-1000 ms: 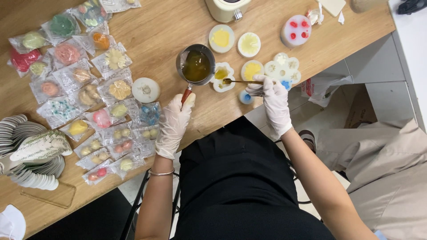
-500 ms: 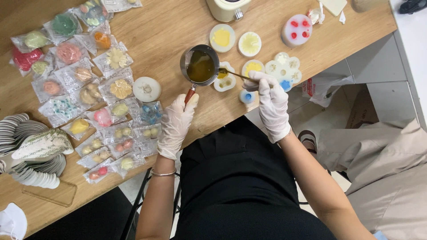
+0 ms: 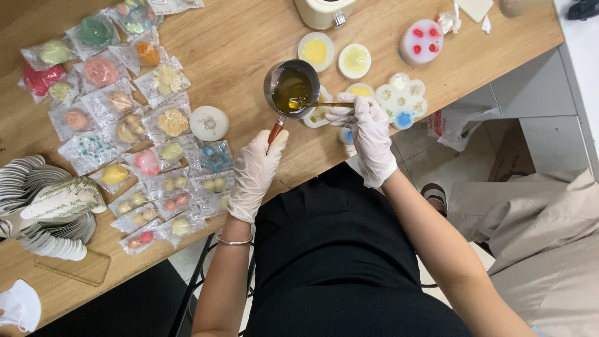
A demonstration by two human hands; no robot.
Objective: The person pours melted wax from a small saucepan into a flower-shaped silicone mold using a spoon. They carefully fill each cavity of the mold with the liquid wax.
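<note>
Left hand [image 3: 254, 175] fingers wrapped round handle, small pot [image 3: 292, 88] of amber liquid upper centre, above desk [image 3: 249, 43]. Right hand [image 3: 368, 134] pinching spoon [image 3: 324, 105] at rim. Imo keep pot level, scoop slow.

A: What packaging lies on the wooden table [image 3: 237, 43]?

B: A spread of small clear plastic packets [image 3: 134, 131] covers its left half, lying flat and overlapping. One holds a green flower shape [image 3: 95, 31], one a red piece [image 3: 39, 80], one a yellow piece [image 3: 115, 173], one a pink round piece [image 3: 148, 162], and one small blue pieces [image 3: 215, 157].

A: Any labels?

B: At the far left edge sits a fanned stack of white oval paper tags [image 3: 37, 206], the top one patterned in green. A white plastic bag with red print [image 3: 452, 122] hangs just off the table's right side. No screens or signs show.
</note>
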